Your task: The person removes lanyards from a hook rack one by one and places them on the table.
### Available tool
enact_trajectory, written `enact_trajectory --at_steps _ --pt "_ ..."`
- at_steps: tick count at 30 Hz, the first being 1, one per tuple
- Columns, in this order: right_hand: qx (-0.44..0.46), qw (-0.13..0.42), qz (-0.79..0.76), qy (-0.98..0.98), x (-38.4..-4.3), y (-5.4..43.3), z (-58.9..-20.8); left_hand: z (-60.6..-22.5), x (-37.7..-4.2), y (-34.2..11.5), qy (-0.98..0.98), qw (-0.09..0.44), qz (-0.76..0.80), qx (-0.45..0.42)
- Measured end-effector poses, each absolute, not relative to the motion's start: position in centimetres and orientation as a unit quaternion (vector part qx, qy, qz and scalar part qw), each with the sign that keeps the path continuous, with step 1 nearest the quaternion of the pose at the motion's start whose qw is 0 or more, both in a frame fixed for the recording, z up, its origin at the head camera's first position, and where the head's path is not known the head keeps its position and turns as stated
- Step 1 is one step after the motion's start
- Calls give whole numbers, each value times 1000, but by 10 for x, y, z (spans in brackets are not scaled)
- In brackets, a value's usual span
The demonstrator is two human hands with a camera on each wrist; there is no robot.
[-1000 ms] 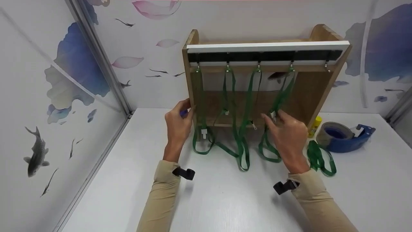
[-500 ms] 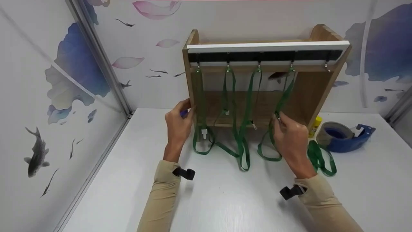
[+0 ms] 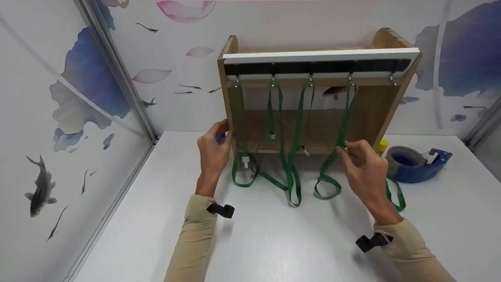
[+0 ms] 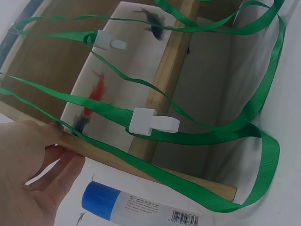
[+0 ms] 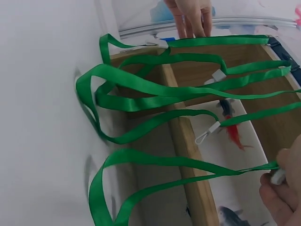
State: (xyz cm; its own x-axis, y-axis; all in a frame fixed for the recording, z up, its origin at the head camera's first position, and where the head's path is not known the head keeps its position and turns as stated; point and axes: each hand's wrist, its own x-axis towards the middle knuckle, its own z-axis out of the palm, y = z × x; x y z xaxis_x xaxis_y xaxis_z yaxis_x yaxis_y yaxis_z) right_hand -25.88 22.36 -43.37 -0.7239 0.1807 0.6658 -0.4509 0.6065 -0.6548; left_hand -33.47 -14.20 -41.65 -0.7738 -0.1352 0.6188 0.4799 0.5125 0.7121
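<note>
A wooden shelf (image 3: 370, 109) leans at the back of the table, with a black hook strip (image 3: 291, 68) along its white-edged top. Green lanyards hang from the hooks; the rightmost hook (image 3: 393, 80) carries none. My left hand (image 3: 213, 150) grips the shelf's left side panel, thumb at the front edge and fingers outside. My right hand (image 3: 366, 168) pinches the fourth lanyard (image 3: 344, 121) at its white clip (image 5: 278, 177), largely hidden by the fingers. Below that, the strap's loop (image 3: 328, 188) curls down near the table. Other lanyards show white clips (image 4: 142, 121).
On the right stand a blue tape dispenser (image 3: 420, 172) and a yellow tube (image 3: 382, 147). Behind my right wrist lies a loose green lanyard (image 3: 398, 197). A blue-capped tube (image 4: 101, 200) lies outside the shelf's left side. White patterned walls enclose the back and left.
My right hand has moved down and to the right while pinching the fourth lanyard, whose upper strap now hangs straighter. The left hand has stayed on the side panel.
</note>
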Motion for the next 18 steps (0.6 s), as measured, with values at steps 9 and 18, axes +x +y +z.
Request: enact_trajectory --at_steps 9,18 --pt "35 317 484 -815 -269 224 -428 -417 -335 -143 -805 316 -490 -108" --pt "34 292 523 -800 -273 221 -428 -417 -334 -144 -812 317 -480 -101"
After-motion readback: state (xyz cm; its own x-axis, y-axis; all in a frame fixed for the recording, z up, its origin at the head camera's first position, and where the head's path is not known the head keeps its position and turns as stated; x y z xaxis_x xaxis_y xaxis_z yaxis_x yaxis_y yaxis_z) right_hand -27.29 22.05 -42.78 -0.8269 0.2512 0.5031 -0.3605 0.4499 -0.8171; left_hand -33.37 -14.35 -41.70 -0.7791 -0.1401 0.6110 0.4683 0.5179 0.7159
